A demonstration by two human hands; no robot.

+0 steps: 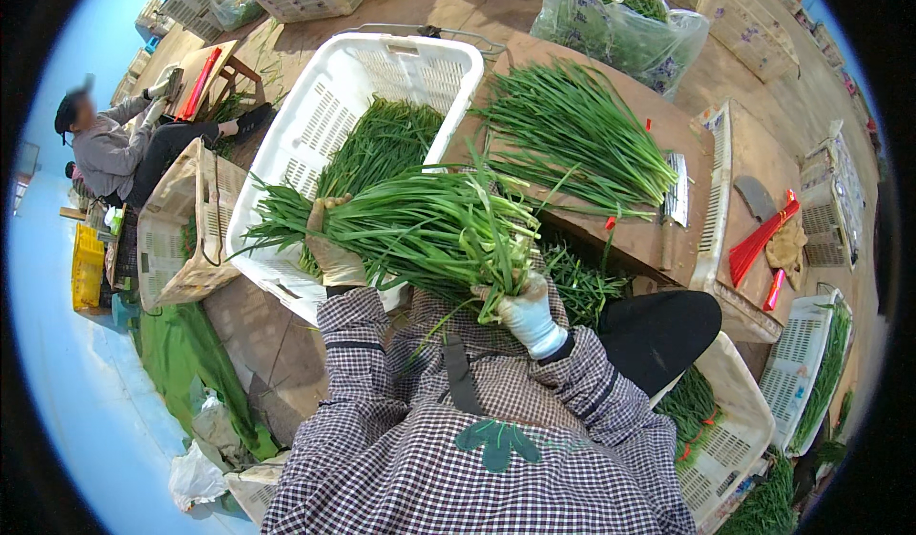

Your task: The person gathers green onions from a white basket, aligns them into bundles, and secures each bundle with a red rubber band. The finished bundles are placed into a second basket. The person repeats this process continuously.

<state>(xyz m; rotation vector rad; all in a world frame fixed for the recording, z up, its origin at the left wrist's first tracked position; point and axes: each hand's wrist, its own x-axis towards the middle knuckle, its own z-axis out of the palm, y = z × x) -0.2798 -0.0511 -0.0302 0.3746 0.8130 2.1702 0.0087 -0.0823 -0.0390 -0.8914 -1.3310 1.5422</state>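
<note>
A large loose bunch of Chinese chives [422, 223] lies across both gloved hands above my lap. My left hand [331, 249] grips it towards the leafy end. At the pale stem ends, my right hand [528, 313] is closed on a small clump of leaves and stems [497, 277]. Under the leafy end stands a white plastic crate [286, 134] with more chives [386, 130] inside. To the right, another pile of chives [580, 134] rests on a wooden board [673, 249], its stem ends against the blade of a knife [675, 191].
A crate-top board at right bears a second blade [754, 197], red ties [764, 238] and a brown glove [787, 249]. Cut leaves [583, 284] lie below the board's edge. Banded bunches [690, 410] fill a crate beside my leg. A co-worker [114, 141] sits at far left.
</note>
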